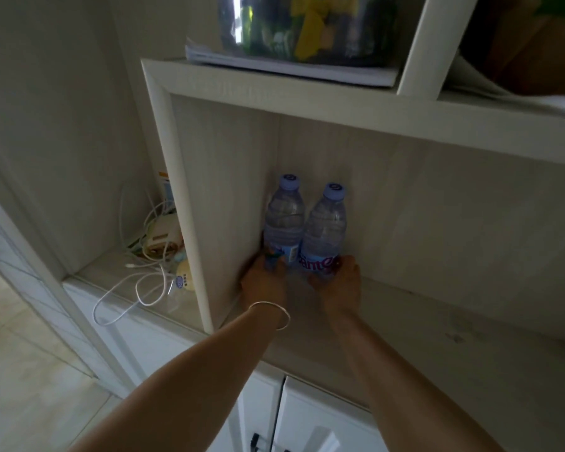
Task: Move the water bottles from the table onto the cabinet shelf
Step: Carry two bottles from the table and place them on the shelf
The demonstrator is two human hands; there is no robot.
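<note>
Two clear water bottles with pale blue caps stand upright side by side in the back left corner of the cabinet shelf (437, 321). My left hand (263, 282), a thin bangle on its wrist, is wrapped around the base of the left bottle (284, 220). My right hand (338, 285) grips the base of the right bottle (325, 230), which carries a blue label. The two bottles touch each other. Their bottoms are hidden behind my fingers.
A white side panel (190, 207) bounds the shelf on the left. Beyond it a lower ledge holds tangled white cables and chargers (150, 252). Above, papers and a dark bag (307, 34) sit on the upper shelf. White cabinet doors (307, 419) lie below.
</note>
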